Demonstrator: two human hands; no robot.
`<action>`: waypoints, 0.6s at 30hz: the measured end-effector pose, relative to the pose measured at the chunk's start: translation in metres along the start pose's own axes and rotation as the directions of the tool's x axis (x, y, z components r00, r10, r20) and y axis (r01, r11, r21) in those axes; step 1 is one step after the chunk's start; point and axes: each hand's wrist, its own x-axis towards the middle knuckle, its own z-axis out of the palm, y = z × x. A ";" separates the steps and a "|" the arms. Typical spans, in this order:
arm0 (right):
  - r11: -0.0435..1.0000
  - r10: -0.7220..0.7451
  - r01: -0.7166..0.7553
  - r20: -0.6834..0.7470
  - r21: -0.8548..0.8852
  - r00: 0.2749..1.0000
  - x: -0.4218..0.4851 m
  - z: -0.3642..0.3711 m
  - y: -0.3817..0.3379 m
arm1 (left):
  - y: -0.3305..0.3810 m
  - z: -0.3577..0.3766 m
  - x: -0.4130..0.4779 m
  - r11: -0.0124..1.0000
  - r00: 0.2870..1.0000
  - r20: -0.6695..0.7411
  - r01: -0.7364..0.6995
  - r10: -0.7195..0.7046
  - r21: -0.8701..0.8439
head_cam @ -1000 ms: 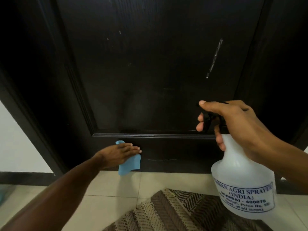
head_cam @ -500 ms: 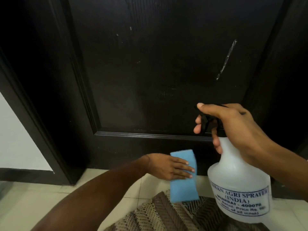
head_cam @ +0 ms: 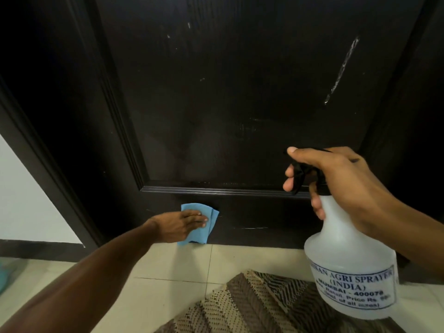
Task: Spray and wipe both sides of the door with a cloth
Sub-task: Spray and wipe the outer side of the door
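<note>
two hands share the job, one for each tool. at far left a white wall (head_cam: pixel 21 188) meets the dark door frame (head_cam: pixel 48 164). next, the left hand (head_cam: pixel 182 224) lies flat with straight fingers on the blue cloth (head_cam: pixel 213 218), pressing it to the bottom rail of the door (head_cam: pixel 240 104) just above the floor tiles (head_cam: pixel 168 267); a spread palm likely gives even pressure for wiping so low. the cloth is folded, its lower edge at the foot of the door. further right, a pale streak (head_cam: pixel 341 70) marks the upper panel, seemingly not yet wiped. at right, the right hand (head_cam: pixel 341 183) curls round the neck of the spray bottle (head_cam: pixel 348 260), fingers at the trigger, nozzle facing the door, held above the patterned mat (head_cam: pixel 252 304), ready, i judge, to spray.
</note>
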 end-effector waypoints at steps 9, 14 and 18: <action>0.999 0.033 -0.034 0.007 0.033 0.999 0.000 0.005 0.002 | 0.021 -0.133 0.133 0.927 0.784 -0.498 -0.281 0.372 0.250; 1.000 0.016 -0.016 -0.027 0.020 0.999 -0.002 -0.009 0.009 | 0.015 -0.166 0.163 0.914 0.793 -0.460 -0.305 0.399 0.267; 1.000 0.018 -0.017 -0.034 0.016 0.999 -0.001 -0.018 0.010 | 0.013 -0.111 0.153 0.975 0.956 -0.219 -0.165 0.194 0.146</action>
